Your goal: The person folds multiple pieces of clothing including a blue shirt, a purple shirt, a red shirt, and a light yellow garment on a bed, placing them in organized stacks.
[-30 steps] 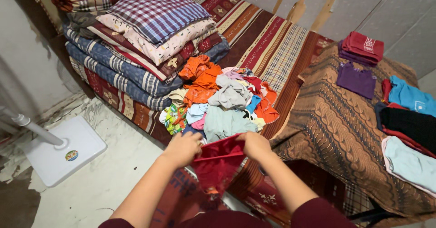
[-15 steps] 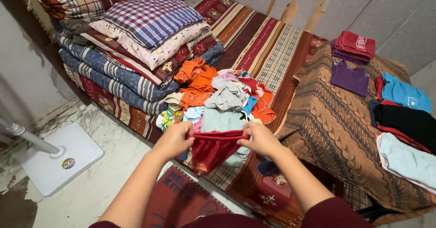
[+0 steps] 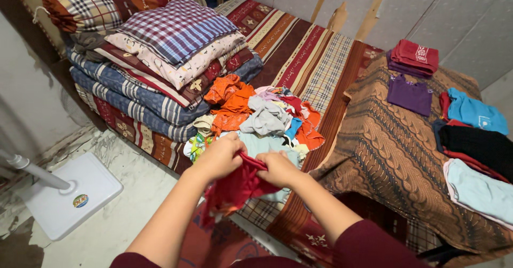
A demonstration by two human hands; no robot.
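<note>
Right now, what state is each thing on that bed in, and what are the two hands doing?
Left hand: fingers closed on the red garment.
Right hand: fingers closed on the same garment.
Red garment: bunched, hanging between the hands.
Loose clothes pile: unfolded, jumbled.
Blanket stack: folded, stacked.
Purple shirt: laid flat.
Maroon cloth: folded.
Blue shirt: folded.

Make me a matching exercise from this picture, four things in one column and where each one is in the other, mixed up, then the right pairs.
Things:
1. dark red garment
2. pile of loose clothes
3. white stand base
4. purple top

Places:
A. on the floor, left
B. spread flat on the brown patterned cloth
C. gripped by the left hand and right hand
D. on the striped bed beside the stacked blankets

Pairs: 1-C, 2-D, 3-A, 4-B
</note>
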